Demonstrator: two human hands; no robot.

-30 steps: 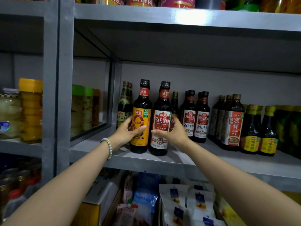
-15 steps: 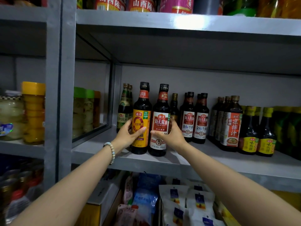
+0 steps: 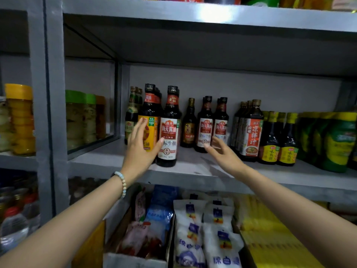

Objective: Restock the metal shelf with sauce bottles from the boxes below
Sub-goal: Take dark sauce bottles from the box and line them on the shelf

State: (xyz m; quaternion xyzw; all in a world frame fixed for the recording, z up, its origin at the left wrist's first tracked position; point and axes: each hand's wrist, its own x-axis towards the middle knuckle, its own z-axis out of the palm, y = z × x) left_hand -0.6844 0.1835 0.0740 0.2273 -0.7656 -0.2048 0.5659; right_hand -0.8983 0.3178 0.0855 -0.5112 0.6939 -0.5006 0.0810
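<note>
Upright, caps up: two sauce bottles [image 3: 167, 130] on shelf [image 3: 193, 167]; left hand [image 3: 140, 149], right hand [image 3: 224, 153] grip apart, empty.

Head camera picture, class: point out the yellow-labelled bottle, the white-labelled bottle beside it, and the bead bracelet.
yellow-labelled bottle [image 3: 150, 105], head view, dark shoulder above the label
white-labelled bottle [image 3: 169, 132], head view, middle of its label
bead bracelet [image 3: 122, 182], head view, beads on the left wrist

Centre of frame, the white-label bottle [image 3: 168, 132] reads 海天酱油 (金标生抽 lower down); right, a red-label bottle [image 3: 253, 132] reads 凉拌汁.
</note>
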